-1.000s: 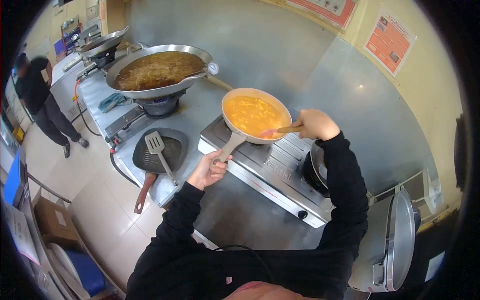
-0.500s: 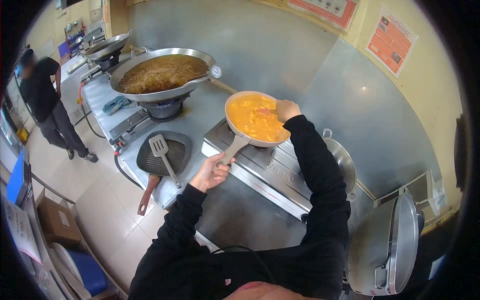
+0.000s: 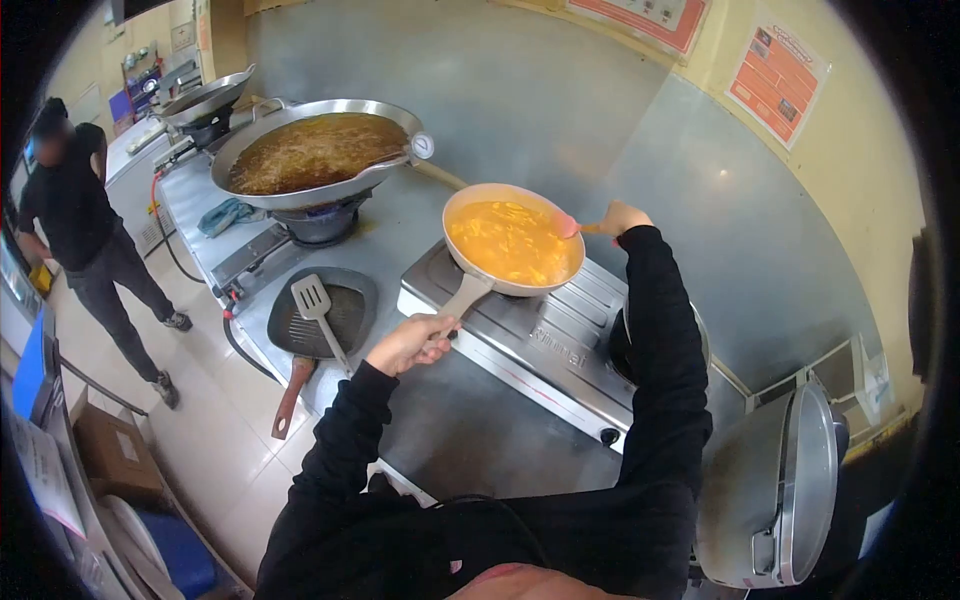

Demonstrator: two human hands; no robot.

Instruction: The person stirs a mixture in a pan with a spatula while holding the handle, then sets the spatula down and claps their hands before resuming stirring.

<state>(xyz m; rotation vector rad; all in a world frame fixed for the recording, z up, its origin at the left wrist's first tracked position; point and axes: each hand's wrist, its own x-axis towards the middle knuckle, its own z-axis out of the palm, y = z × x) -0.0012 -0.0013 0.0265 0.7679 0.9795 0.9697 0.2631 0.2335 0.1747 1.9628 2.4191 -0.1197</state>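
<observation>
My left hand (image 3: pixel 413 343) is wrapped round the beige handle of a frying pan (image 3: pixel 467 303). The pan stands over the left burner of a silver gas stove (image 3: pixel 560 345) and holds an orange sauce with pale pieces (image 3: pixel 508 240). My right hand (image 3: pixel 624 218) grips the wooden handle of a spatula (image 3: pixel 566 226) with a pinkish-red head. That head is at the pan's right rim, above the sauce.
A large wok (image 3: pixel 318 155) of bubbling oil is at the upper left. Nearer are a grill pan (image 3: pixel 350 300) and a slotted turner (image 3: pixel 312 297). A large pot (image 3: pixel 745 500) stands lower right. A person (image 3: pixel 75 210) is at far left.
My right hand has moved right and lifted the spatula's head from the middle of the sauce to the pan's right rim. The person at far left has shifted, legs now wider apart.
</observation>
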